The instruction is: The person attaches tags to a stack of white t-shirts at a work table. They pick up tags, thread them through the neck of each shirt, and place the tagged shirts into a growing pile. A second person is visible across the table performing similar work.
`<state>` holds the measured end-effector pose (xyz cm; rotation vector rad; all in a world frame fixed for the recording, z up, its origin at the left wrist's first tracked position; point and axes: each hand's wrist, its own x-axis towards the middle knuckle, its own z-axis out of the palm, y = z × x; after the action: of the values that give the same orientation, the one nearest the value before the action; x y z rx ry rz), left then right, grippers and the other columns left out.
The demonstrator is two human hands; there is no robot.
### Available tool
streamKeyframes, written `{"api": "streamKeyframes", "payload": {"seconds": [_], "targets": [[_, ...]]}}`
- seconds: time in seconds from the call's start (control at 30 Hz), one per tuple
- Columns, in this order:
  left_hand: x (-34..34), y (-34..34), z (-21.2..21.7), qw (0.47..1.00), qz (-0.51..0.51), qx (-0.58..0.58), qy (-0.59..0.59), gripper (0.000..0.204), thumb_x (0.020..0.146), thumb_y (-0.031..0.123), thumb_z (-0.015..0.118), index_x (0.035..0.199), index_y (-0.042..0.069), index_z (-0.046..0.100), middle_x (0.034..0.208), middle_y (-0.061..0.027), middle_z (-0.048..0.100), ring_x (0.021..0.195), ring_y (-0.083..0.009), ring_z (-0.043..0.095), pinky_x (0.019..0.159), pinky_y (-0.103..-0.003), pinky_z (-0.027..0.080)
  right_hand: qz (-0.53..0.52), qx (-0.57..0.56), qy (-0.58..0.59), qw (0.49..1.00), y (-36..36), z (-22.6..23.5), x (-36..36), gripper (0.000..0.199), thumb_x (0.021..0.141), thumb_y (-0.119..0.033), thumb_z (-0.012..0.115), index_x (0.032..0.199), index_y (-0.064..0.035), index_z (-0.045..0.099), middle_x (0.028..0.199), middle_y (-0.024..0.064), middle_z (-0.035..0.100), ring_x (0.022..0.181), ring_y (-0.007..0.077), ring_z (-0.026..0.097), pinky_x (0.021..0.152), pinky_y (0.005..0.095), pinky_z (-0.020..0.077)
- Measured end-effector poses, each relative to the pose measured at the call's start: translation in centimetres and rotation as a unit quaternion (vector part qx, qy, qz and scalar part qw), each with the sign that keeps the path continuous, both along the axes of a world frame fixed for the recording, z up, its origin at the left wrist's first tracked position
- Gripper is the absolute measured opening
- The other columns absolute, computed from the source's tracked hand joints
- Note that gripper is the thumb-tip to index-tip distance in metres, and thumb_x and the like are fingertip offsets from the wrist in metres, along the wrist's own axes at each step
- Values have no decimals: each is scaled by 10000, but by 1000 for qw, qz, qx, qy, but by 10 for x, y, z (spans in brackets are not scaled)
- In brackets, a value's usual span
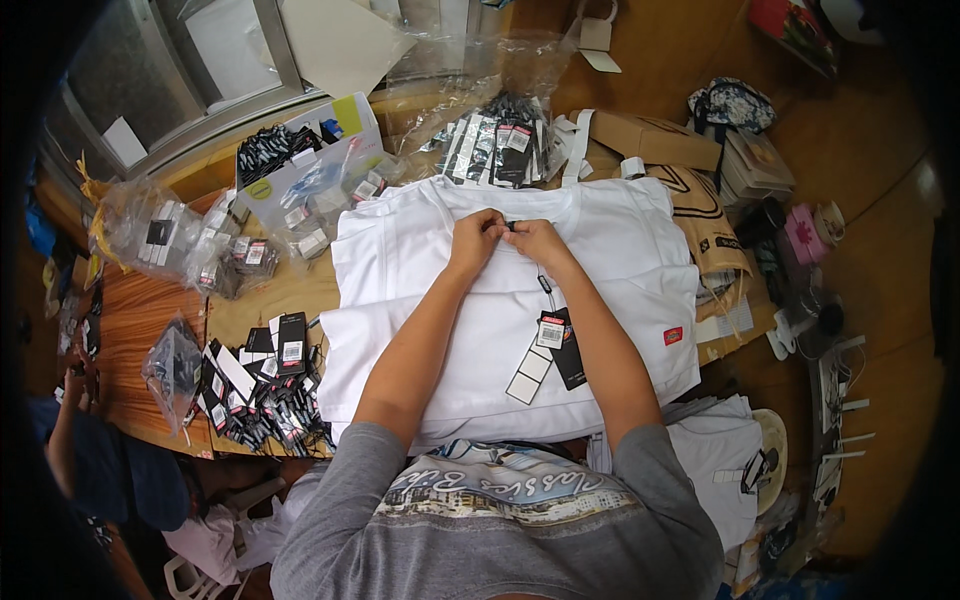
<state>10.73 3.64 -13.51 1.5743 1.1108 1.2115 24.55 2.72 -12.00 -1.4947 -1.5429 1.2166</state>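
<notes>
A white T-shirt (pixel 430 330) lies spread on top of other white shirts, its neckline at the far side and a small red patch near its right lower part. At the neckline, my left hand (pixel 477 240) and my right hand (pixel 535 246) meet with fingertips pinched together. Between them shows a small black end of a hang tag string (pixel 511 225). The string runs down from my right hand to a bunch of hang tags (pixel 549 335), black and white, resting on the shirt between my forearms. My fingers partly hide the black end.
Loose hang tags (pixel 270 390) are heaped at the left. A white box (pixel 310 170) of black strings, bags of tag bundles (pixel 160 240) and a tag stack (pixel 497 145) stand beyond the shirts. Brown paper packaging (pixel 705 230) lies right; white garments (pixel 710 450) hang over a chair.
</notes>
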Motion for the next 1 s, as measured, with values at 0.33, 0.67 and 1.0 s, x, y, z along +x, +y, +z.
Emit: {"api": "streamKeyframes", "payload": {"seconds": [0.33,0.67,1.0], "targets": [[-1,2,7,964,10,-148,-222,268,645,-64,609,903,-36,540,702,-52,571,608,-80,530,565,-166,438,-21,-98,144,984,0,12,10,185,801,-194,534,652,-92,491,450,-77,322,358,10,233,325,189,168],[3,12,-9,971,25,-112,-211,330,639,-65,608,958,-55,525,704,-48,569,619,-74,524,520,-173,423,-71,170,-85,979,1,-18,0,217,749,-220,558,662,-23,533,497,103,482,413,183,425,415,302,328],[5,10,0,972,54,-140,-182,433,640,-40,629,1050,-61,490,682,-76,596,579,-83,539,498,-183,428,-81,217,-123,965,-9,-9,-5,204,754,-223,552,701,-26,545,542,117,491,470,219,446,447,319,346]]}}
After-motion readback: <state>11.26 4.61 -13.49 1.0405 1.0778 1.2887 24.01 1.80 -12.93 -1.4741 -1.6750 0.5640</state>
